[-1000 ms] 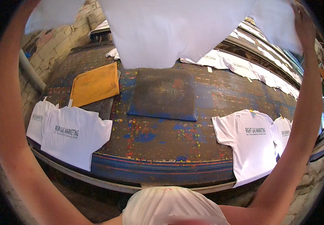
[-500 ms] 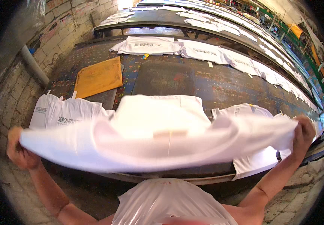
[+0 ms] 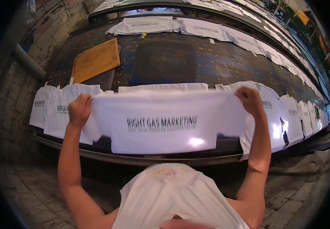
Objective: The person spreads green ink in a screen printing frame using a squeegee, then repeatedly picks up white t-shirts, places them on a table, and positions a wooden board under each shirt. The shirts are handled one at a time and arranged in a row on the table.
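A white T-shirt (image 3: 157,108) with dark printed lettering is stretched out in front of me, its lower part over the near edge of the dark long table (image 3: 218,70). My left hand (image 3: 80,110) is closed on its upper left part, fingers pinching the fabric. At the upper right, my right hand (image 3: 250,101) grips the cloth in the same way. The shirt's sides look slightly blurred. Behind it, a strip of another white garment (image 3: 161,87) shows; the rest of that piece is hidden.
Printed white shirts lie to the left (image 3: 54,110) and right (image 3: 266,118) along the near edge. A shirt row (image 3: 149,26) lines the far side. An orange board (image 3: 96,60) and a dark panel (image 3: 165,59) rest on the table. A pipe (image 3: 29,61) runs by the block wall.
Both hands have moved inward and up from wide apart. The shirt, billowing with its opening showing before, now hangs flatter with its print visible. The view has tilted lower.
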`<act>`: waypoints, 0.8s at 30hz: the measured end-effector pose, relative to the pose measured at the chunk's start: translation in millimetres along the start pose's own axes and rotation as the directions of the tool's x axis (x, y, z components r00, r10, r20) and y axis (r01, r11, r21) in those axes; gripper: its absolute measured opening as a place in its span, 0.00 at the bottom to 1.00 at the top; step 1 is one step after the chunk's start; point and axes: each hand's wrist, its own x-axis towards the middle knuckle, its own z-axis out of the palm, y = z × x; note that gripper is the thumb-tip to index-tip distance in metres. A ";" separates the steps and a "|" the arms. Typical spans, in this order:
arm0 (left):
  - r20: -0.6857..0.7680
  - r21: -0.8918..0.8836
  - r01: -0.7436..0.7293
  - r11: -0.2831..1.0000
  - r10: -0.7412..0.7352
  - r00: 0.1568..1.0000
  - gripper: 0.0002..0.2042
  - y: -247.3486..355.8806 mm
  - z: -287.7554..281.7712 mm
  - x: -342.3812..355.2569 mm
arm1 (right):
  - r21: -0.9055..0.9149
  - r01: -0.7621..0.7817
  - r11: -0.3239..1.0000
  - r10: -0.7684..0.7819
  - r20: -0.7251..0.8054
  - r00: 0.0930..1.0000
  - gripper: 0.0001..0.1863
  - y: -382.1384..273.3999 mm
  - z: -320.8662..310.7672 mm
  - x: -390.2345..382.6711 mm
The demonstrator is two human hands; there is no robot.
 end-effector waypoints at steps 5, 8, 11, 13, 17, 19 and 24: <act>-0.033 0.074 0.039 0.996 -0.036 0.999 0.11 13.2 51.6 29.8 | -0.191 0.104 0.976 -0.170 -0.369 0.914 0.14 3.5 76.0 11.4; 0.074 -0.038 0.236 0.971 -0.233 0.970 0.09 45.9 60.7 -14.2 | -0.115 0.027 0.993 -0.054 -0.239 0.970 0.14 0.4 115.8 -51.1; 0.425 -0.079 0.704 0.706 -0.614 0.665 0.08 80.5 62.1 -72.7 | 0.083 -0.243 0.966 0.239 0.058 0.969 0.09 -7.9 137.9 -109.8; 0.553 -0.103 0.823 0.558 -0.656 0.514 0.10 97.3 66.9 -104.0 | 0.200 -0.394 0.897 0.379 0.112 0.919 0.09 -16.6 147.4 -139.8; 0.607 -0.127 0.912 0.389 -0.697 0.382 0.11 110.9 71.8 -144.5 | 0.227 -0.523 0.821 0.497 0.166 0.852 0.12 -26.6 154.5 -166.6; 0.623 -0.157 0.939 0.307 -0.707 0.335 0.11 109.1 71.6 -153.3 | 0.204 -0.569 0.797 0.539 0.186 0.822 0.13 -27.5 155.9 -170.3; 0.655 -0.046 0.920 0.389 -0.684 0.322 0.07 99.4 63.3 -155.9 | 0.197 -0.606 0.771 0.554 0.263 0.790 0.15 -18.3 153.2 -173.6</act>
